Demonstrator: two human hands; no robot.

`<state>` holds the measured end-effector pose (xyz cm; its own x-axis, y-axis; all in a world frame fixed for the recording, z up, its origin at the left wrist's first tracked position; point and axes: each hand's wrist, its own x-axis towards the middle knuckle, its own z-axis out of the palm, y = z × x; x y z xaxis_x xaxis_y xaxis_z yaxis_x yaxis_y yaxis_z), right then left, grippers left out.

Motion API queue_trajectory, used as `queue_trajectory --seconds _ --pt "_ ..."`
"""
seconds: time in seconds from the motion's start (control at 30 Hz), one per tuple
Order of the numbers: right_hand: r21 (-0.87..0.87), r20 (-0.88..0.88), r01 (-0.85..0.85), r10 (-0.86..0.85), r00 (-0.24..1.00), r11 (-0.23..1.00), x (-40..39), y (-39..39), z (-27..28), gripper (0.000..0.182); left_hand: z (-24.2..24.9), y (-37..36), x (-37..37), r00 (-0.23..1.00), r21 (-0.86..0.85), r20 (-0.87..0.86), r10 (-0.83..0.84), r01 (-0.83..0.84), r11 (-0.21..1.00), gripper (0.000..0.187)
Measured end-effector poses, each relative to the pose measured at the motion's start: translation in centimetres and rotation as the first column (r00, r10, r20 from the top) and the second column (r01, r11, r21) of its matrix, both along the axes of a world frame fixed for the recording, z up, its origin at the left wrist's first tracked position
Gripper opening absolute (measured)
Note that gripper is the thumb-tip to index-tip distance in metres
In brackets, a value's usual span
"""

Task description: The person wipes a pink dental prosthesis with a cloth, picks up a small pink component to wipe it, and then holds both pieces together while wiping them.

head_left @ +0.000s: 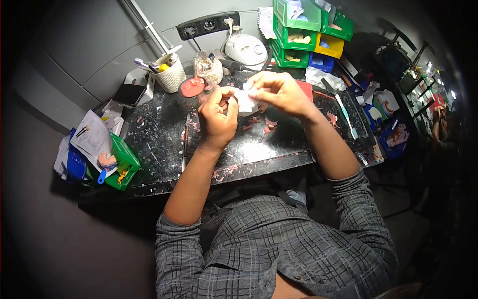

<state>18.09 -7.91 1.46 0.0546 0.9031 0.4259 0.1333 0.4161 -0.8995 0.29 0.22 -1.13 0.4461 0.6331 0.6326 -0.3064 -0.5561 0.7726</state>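
A small white object, washed out by glare, is between my two hands above the dark worktop. My left hand has its fingers curled and pressed together at the object's left side. From the right, my right hand pinches at its upper edge with thumb and fingers. The glare hides the object's exact shape and the fingertip contact. Pink scraps lie on the worktop just below the hands.
A white basket of tools, a glass jar and a white device stand behind. Stacked bins are back right, a green bin front left. A knife and a turquoise-handled tool lie on the worktop.
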Motion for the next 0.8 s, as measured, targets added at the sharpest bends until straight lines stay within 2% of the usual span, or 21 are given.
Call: queue_trajectory --seconds 0.03,0.07,0.17,0.27,0.33,0.47,0.57,0.63,0.73,0.8 --pt "-0.187 0.036 0.056 -0.051 0.998 0.981 -0.2 -0.3 0.2 0.012 -0.1 0.0 0.2 0.999 -0.013 0.038 -0.014 0.014 1.000 0.012" --pt "-0.051 -0.008 0.062 -0.063 0.998 0.997 -0.8 0.1 -0.1 0.016 -0.1 0.0 0.2 0.999 -0.010 0.036 -0.019 0.019 1.000 0.012" --pt "-0.097 -0.044 0.067 -0.072 0.996 0.993 -1.2 0.2 -0.2 0.016 -0.1 0.0 0.0 0.997 0.014 0.032 -0.075 0.075 0.997 0.013" --pt "-0.193 -0.012 0.023 -0.026 1.000 0.981 -1.0 -0.1 0.0 0.016 -0.2 -0.1 0.0 0.989 -0.069 0.063 -0.132 0.136 0.988 0.013" --pt "-0.313 0.038 0.075 -0.067 0.997 0.947 -0.7 -0.4 0.3 0.015 0.0 -0.1 -0.1 0.988 -0.105 0.013 -0.151 0.152 0.983 0.015" --pt "-0.268 -0.014 0.041 -0.047 0.999 0.962 0.1 -0.2 -0.3 0.015 0.4 -0.5 0.2 0.962 -0.151 0.091 -0.257 0.268 0.952 0.015" --pt "-0.300 -0.015 0.046 -0.053 0.998 0.953 0.1 -0.3 -0.2 0.015 -0.2 -0.3 0.6 0.975 -0.143 0.064 -0.214 0.221 0.965 0.012" --pt "-0.311 -0.021 0.000 -0.006 1.000 0.950 0.0 -0.4 -0.2 0.016 -0.4 0.3 0.4 0.982 -0.071 0.042 -0.187 0.189 0.979 0.009" --pt "-0.242 -0.060 -0.022 0.007 0.998 0.970 -0.6 -0.8 0.3 0.016 -0.2 0.4 0.2 0.982 -0.143 0.101 -0.160 0.173 0.975 0.005" --pt "-0.262 -0.033 -0.014 0.005 0.999 0.965 -0.5 -0.6 0.1 0.015 -0.4 0.5 0.1 0.985 -0.134 0.104 -0.135 0.149 0.980 0.003"
